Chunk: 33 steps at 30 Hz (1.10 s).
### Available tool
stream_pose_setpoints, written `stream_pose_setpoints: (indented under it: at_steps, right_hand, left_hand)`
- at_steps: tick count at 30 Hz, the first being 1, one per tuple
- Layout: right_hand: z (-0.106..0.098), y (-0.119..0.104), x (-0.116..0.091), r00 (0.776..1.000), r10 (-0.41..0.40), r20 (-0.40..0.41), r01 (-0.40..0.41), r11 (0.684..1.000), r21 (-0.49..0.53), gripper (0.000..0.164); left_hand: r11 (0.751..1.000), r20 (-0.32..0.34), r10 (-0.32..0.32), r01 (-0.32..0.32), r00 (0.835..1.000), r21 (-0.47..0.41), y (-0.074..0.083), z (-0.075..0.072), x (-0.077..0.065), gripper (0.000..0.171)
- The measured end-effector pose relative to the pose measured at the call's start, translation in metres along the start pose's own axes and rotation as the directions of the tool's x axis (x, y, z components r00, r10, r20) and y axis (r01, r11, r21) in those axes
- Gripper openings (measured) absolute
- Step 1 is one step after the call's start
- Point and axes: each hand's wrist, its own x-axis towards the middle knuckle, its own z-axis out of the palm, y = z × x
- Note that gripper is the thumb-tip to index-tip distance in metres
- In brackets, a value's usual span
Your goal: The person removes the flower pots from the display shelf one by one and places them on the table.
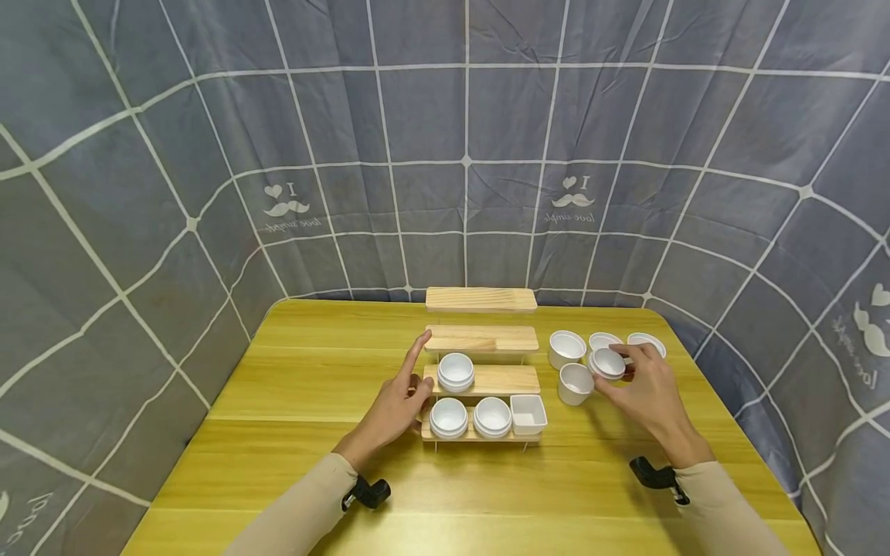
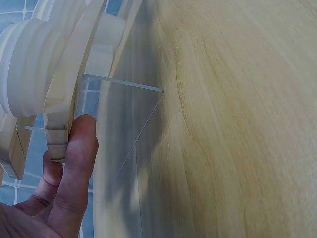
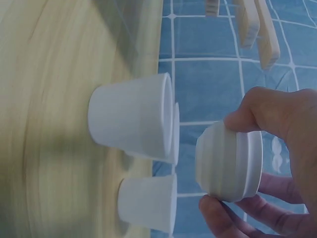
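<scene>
Right hand [image 1: 647, 390] gripping ribbed bowl [image 1: 608, 362] above cups [image 1: 575, 383], left hand [image 1: 398, 403] relaxed beside tiered rack [image 1: 482, 380]

Both arms wear long beige sleeves [image 1: 306, 506] reaching to the wrists. A small black clip-like mount [image 1: 368, 491] sits at each cuff, with the hands [image 1: 396, 409] bare.

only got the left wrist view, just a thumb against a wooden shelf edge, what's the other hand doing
Observer: The right hand holds a small ribbed white bowl lifted off the table, to the right of the stepped wooden rack.
Operator: anything on the rack yet
Observer: Four dishes: one round bowl on the second step, and two round bowls plus a square dish on the lowest.
Operator: more left on the table
Observer: Yes, plain white cups stand beside the right hand.
</scene>
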Motion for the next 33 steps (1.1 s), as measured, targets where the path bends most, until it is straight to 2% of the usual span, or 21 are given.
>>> stream_pose_setpoints:
  at_steps: [12,33]
  right_hand:
    - [-0.001,0.015,-0.005,0.998,0.055,0.037,-0.054,0.998,-0.036,0.06]
    - [0.005,0.039,-0.011,0.995,0.082,0.063,-0.077,0.994,-0.074,0.059]
  left_hand:
    - [1.0,-0.004,0.004,-0.004,1.0,0.0,0.0,0.0,0.0,0.083]
    - [1.0,0.003,0.007,-0.007,1.0,-0.003,0.001,-0.001,-0.001,0.086]
